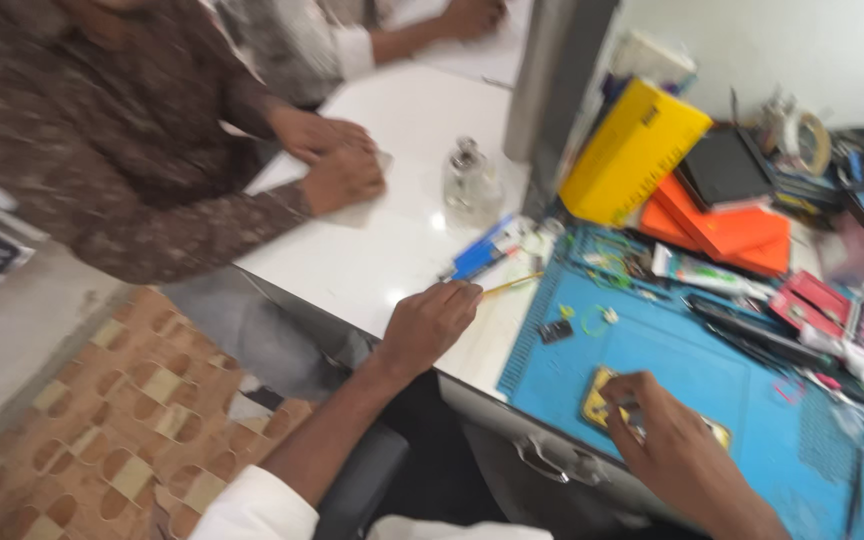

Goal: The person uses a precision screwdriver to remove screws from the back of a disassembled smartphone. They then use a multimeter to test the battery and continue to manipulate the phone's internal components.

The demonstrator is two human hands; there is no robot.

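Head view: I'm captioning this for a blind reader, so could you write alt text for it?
The person's right hand presses on a yellow-edged phone lying on a blue work mat, while the left hand rests on the white table near blue pens. Across the table, another person sits with hands together.

White counter (392, 250) across frame centre; pale wall (782, 50) upper right; brown patterned floor tiles (122, 420) lower left, grey concrete strip (12, 340) beside; dark chair (362, 490) bottom centre; grey upright panel (552, 80) top centre.
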